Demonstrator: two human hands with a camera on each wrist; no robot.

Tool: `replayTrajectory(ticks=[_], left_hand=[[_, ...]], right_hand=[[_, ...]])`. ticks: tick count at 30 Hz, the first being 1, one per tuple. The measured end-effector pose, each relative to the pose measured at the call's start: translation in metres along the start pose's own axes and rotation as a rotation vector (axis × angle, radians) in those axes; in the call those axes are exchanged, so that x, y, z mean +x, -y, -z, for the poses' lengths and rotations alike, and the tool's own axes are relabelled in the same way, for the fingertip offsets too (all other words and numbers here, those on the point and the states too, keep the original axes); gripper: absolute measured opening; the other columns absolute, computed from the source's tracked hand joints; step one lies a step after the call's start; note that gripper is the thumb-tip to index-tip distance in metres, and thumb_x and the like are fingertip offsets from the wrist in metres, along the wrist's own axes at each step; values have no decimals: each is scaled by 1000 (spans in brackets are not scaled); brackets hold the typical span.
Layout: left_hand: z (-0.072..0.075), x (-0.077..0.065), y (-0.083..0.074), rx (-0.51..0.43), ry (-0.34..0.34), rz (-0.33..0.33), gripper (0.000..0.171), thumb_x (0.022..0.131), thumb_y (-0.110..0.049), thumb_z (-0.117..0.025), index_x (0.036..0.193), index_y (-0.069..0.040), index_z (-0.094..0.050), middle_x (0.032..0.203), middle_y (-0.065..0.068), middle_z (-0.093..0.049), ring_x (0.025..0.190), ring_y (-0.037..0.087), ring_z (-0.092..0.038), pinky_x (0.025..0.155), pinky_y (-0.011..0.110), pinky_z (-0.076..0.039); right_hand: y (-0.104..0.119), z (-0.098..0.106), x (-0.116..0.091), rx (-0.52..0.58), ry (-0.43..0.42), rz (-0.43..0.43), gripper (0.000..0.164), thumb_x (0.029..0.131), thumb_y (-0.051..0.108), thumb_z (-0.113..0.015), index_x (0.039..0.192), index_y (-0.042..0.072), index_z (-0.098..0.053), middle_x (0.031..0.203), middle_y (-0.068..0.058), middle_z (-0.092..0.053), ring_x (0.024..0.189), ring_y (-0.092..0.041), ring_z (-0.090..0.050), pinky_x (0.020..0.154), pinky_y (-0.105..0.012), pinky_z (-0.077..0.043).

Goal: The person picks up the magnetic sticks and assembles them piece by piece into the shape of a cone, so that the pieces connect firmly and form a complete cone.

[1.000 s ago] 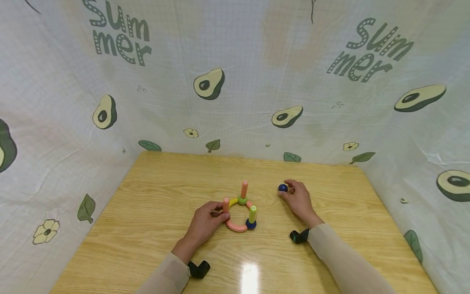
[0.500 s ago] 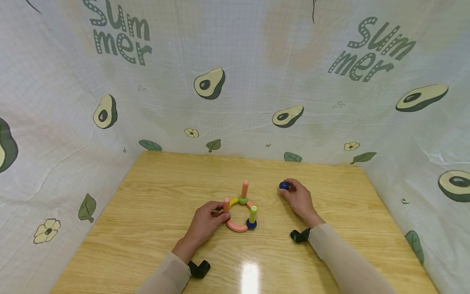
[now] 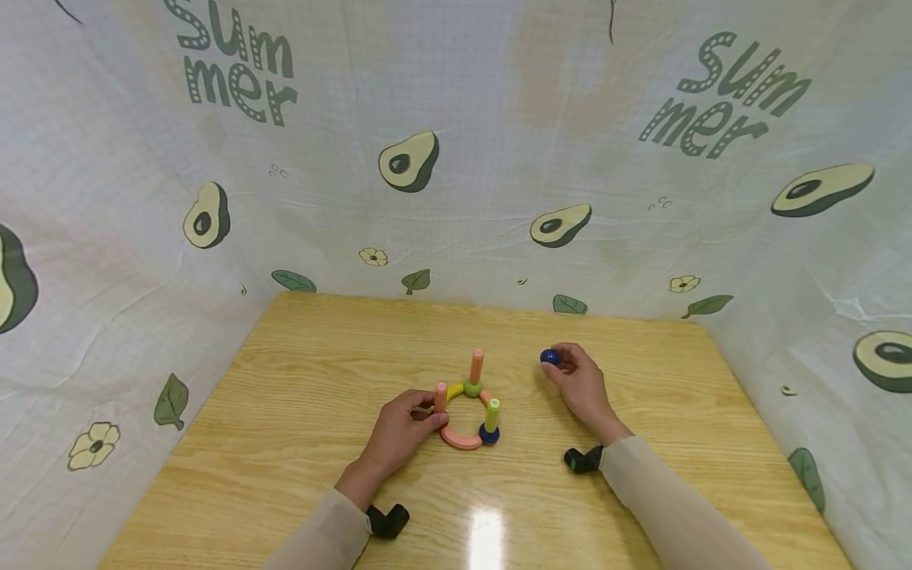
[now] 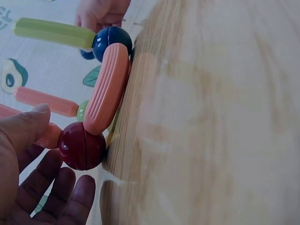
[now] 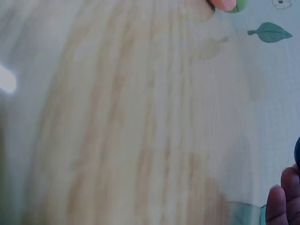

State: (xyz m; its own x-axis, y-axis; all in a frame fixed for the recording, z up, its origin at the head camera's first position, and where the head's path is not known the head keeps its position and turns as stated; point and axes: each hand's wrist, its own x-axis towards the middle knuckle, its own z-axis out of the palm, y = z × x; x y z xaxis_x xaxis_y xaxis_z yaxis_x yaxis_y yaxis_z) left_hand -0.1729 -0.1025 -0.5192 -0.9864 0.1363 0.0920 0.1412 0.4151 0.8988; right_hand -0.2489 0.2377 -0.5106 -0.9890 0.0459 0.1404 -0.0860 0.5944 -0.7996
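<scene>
A small ring of curved pieces and balls lies on the table, with three rods rising from it. My left hand (image 3: 402,427) pinches the near-left pink rod (image 3: 440,397) between thumb and fingers, just above its red ball (image 4: 82,146). A pink curved piece (image 3: 461,441) joins that ball to a dark blue ball (image 3: 488,435), which bears a yellow-green rod (image 3: 492,413). At the ring's back, a second pink rod (image 3: 476,366) tops a green ball (image 3: 473,388). To the right, my right hand (image 3: 580,392) holds a loose blue ball (image 3: 549,357) in its fingertips.
The wooden table (image 3: 321,340) runs back to a hanging cloth (image 3: 470,198) printed with avocados and leaves, which also flanks both sides. Black wrist devices (image 3: 388,522) sit by both sleeves. A yellow curved piece (image 3: 454,391) forms the ring's back left.
My right hand has shifted slightly toward the back with the blue ball, its fingers closing further around it. The left hand and the ring have stayed in place.
</scene>
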Motion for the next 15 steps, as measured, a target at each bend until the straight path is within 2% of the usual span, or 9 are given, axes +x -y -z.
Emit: replayTrajectory(ticks=[4, 7, 11, 15], left_hand=[[0, 0, 0, 0, 0, -8, 30, 95, -30, -81, 123, -18, -76, 120, 2, -71, 104, 20, -74, 89, 35, -61], [-1, 0, 0, 1, 0, -8, 30, 95, -30, -81, 123, -18, -76, 119, 1, -71, 104, 20, -74, 89, 34, -61], [-1, 0, 0, 12, -4, -11, 31, 95, -29, -81, 123, -19, -76, 118, 1, -71, 104, 19, -74, 89, 33, -61], [-1, 0, 0, 14, -6, -12, 30, 95, -29, -81, 123, -19, -77, 117, 0, -71, 104, 18, -73, 89, 33, -61]], right_hand=[[7, -1, 0, 0, 15, 44, 49, 104, 29, -71, 147, 9, -60, 133, -16, -68, 115, -30, -66, 96, -43, -55], [15, -1, 0, 30, 11, 49, 49, 103, 30, -71, 146, 8, -60, 132, -15, -68, 113, -27, -65, 95, -30, -54], [28, -2, -1, 67, -18, 90, 42, 102, 29, -74, 136, 7, -64, 122, -13, -71, 105, -22, -64, 86, -16, -49], [45, -1, 0, 70, -22, 136, 41, 102, 28, -74, 138, 11, -68, 121, -13, -73, 105, -22, -65, 84, -16, -50]])
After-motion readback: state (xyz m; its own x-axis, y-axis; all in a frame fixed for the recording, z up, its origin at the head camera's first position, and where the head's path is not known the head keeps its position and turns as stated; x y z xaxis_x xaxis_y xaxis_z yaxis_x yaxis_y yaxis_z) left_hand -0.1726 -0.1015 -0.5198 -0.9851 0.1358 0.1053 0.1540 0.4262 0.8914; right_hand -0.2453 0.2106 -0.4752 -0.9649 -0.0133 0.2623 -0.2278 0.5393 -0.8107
